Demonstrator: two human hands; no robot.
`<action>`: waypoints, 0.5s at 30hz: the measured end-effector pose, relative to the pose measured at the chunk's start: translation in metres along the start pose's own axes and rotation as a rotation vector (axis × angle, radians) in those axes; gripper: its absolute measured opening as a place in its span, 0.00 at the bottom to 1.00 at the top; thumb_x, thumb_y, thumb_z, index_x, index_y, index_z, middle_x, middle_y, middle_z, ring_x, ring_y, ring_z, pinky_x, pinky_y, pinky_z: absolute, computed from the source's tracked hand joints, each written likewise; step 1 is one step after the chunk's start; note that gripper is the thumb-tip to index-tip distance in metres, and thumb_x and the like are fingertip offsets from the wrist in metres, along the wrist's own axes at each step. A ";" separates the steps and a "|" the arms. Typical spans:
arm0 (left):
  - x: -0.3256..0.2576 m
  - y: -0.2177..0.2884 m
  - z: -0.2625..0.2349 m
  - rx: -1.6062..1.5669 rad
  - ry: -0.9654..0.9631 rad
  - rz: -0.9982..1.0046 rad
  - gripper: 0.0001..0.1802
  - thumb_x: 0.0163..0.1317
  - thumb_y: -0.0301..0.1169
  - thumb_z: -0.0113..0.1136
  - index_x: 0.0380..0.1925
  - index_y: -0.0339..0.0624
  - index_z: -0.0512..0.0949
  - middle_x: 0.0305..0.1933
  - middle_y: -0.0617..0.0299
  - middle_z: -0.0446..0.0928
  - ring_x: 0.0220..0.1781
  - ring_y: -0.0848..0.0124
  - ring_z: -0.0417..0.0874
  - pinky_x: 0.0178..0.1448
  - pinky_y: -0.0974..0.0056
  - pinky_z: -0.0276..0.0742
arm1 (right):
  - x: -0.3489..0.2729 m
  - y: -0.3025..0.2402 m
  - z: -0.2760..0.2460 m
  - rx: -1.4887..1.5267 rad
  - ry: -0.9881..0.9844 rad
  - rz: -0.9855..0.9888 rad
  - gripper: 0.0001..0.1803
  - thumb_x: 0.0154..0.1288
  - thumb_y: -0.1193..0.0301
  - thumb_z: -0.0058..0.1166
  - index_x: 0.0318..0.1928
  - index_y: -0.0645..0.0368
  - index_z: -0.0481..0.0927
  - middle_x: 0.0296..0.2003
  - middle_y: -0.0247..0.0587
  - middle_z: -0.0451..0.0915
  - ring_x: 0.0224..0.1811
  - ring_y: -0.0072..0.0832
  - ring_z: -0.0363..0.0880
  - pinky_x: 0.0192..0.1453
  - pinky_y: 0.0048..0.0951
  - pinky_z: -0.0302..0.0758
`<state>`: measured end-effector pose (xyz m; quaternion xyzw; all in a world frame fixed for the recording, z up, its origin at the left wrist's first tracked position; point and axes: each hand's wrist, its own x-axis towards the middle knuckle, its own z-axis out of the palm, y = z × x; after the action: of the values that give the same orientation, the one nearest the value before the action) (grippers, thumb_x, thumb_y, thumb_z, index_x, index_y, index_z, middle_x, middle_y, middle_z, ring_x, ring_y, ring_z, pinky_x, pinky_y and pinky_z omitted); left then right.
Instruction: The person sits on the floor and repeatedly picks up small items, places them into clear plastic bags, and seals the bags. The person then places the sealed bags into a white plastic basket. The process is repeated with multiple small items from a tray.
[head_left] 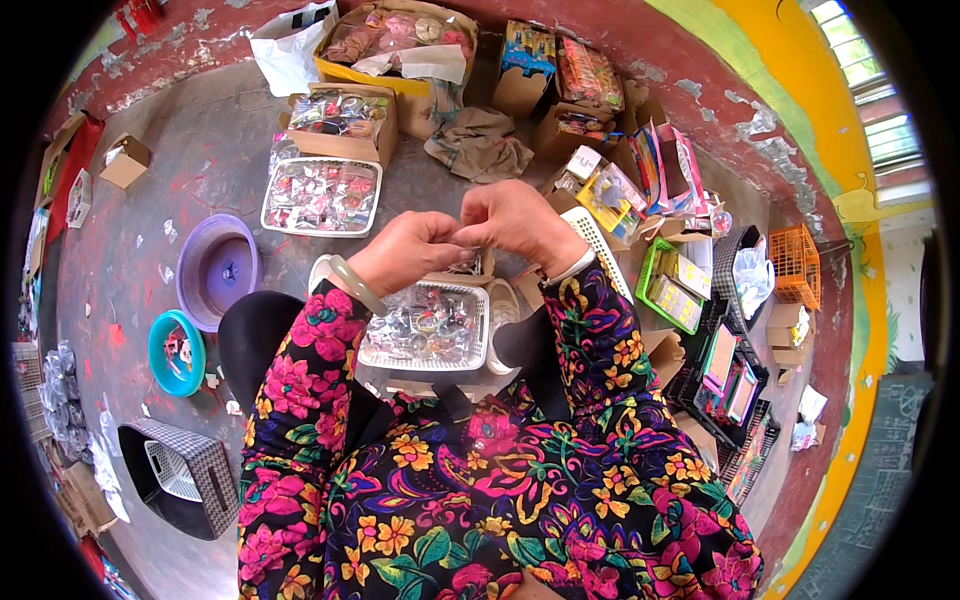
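My left hand (400, 252) and my right hand (517, 224) meet in front of me, fingertips pinched together. Whatever they pinch is too small or too hidden to make out. A pale bangle (357, 286) circles my left wrist. Below the hands, between my feet, sits a white plastic basket (425, 364) filled with small clear packets (425, 320) of colourful bits. Part of a cardboard box shows just behind that basket, mostly covered by my hands. Farther off stands a second white basket (320, 232), also full of clear packets.
Cardboard boxes of packaged goods (345, 145) line the far wall, beside a crumpled brown sack (480, 143). On the left are a purple basin (190, 285), a teal basin (155, 355) and a checked bin (213, 500). A green basket (690, 322) and an orange crate (796, 262) stand right.
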<state>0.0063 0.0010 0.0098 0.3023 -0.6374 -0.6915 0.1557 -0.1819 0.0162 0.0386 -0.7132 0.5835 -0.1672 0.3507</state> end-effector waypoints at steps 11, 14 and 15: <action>-0.008 0.016 0.003 -0.122 -0.046 -0.050 0.18 0.64 0.38 0.51 0.47 0.35 0.73 0.39 0.63 0.78 0.40 0.79 0.78 0.29 0.75 0.76 | -0.005 -0.008 -0.005 -0.061 -0.037 -0.066 0.19 0.44 0.60 0.64 0.30 0.62 0.77 0.21 0.40 0.75 0.24 0.28 0.73 0.28 0.29 0.68; -0.008 0.014 0.003 -0.189 -0.010 -0.025 0.19 0.65 0.37 0.49 0.50 0.36 0.72 0.41 0.62 0.78 0.39 0.79 0.78 0.27 0.75 0.77 | -0.006 -0.010 -0.008 -0.019 -0.018 -0.070 0.20 0.44 0.59 0.65 0.32 0.61 0.76 0.21 0.39 0.75 0.24 0.27 0.73 0.28 0.28 0.68; -0.008 0.013 0.003 -0.210 0.006 -0.021 0.19 0.65 0.37 0.48 0.51 0.36 0.72 0.42 0.61 0.78 0.39 0.79 0.78 0.26 0.76 0.77 | -0.006 -0.010 -0.009 -0.013 -0.008 -0.074 0.20 0.44 0.60 0.65 0.33 0.61 0.76 0.21 0.38 0.75 0.24 0.26 0.73 0.28 0.28 0.68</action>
<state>0.0083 0.0060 0.0241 0.2929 -0.5577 -0.7553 0.1810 -0.1825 0.0199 0.0530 -0.7373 0.5562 -0.1738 0.3418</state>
